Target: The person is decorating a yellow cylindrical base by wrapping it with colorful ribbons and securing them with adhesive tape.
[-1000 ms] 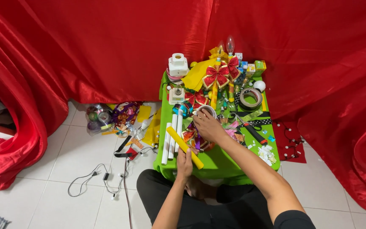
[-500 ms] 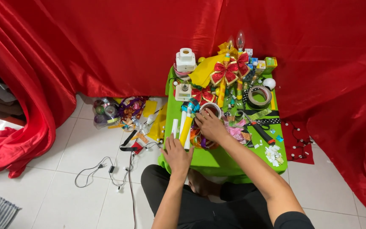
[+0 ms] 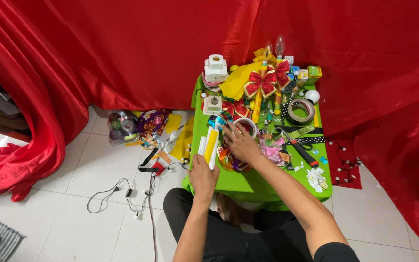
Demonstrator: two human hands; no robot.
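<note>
Red drapery (image 3: 122, 53) backs a white tiled floor (image 3: 73, 194) strewn with cables and ribbon scraps; a cluttered green table (image 3: 267, 182) stands right of them. The left hand (image 3: 203, 175) is closed around upright white and yellow tubes (image 3: 208, 145) at the table's left edge. The right hand (image 3: 238, 143), fingers spread, rests on shiny ribbons (image 3: 231, 160) beside a tape roll (image 3: 246, 126).
</note>
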